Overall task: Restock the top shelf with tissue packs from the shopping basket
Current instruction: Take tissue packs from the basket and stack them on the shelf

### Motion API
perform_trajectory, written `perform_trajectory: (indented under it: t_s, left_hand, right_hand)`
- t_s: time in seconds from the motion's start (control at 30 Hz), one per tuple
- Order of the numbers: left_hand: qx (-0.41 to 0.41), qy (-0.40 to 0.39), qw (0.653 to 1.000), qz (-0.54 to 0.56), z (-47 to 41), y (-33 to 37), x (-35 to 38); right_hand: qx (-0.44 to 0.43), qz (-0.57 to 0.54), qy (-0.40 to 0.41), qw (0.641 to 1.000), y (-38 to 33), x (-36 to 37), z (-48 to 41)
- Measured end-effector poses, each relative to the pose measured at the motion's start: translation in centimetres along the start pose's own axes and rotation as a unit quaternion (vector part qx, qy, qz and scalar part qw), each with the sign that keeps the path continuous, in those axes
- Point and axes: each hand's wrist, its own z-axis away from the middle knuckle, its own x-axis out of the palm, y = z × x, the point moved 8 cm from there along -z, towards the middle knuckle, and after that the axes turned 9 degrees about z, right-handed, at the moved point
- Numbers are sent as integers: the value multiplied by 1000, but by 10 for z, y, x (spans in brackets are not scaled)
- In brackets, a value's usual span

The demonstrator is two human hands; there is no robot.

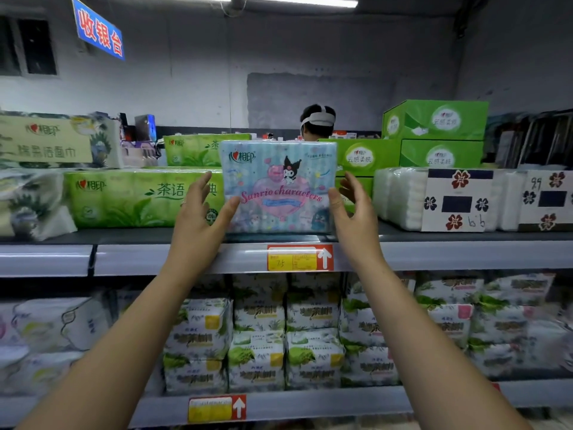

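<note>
— Two hands in view. Location of the tissue pack (279, 187)?
— Upright at the near edge of the top shelf (124, 236), above the yellow price tag (293, 259). A green pack (136, 197) is just to its left, white packs (403, 197) apart to its right
— Left hand (198, 218)?
— Thumb on the pack's left front edge, fingers straight and apart beside it
— Right hand (353, 212)?
— Thumb at the right front edge, fingers spread alongside; contact with the pack's side cannot be told

Tissue pack (279, 186) in glossy, faintly wrinkled plastic film, above a smooth grey shelf edge (155, 259) with a dull metallic sheen — at far right, green cartons (440, 121) of matt cardboard.
</note>
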Motion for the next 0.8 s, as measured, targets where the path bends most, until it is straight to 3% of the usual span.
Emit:
perform_trajectory:
  t_s: [0.13, 0.33, 0.5, 0.67, 0.8]
  left_hand:
    - [-3, 75, 997, 8, 38, 7, -27]
    - [-76, 93, 991, 59, 87, -12, -58]
    - [-97, 82, 990, 63, 99, -8, -64]
    - [-147, 73, 978, 126, 129, -10, -63]
    - [-174, 74, 971, 147, 149, -12, -63]
  right_hand:
    - [-23, -1, 6, 1000, -3, 3, 7]
    - [-80, 39, 14, 996, -7, 5, 31]
    - [-30, -54, 48, 997, -12, -21, 63]
    - [40, -45, -43, 997, -2, -33, 99]
    - [99, -51, -70, 991, 18, -43, 124]
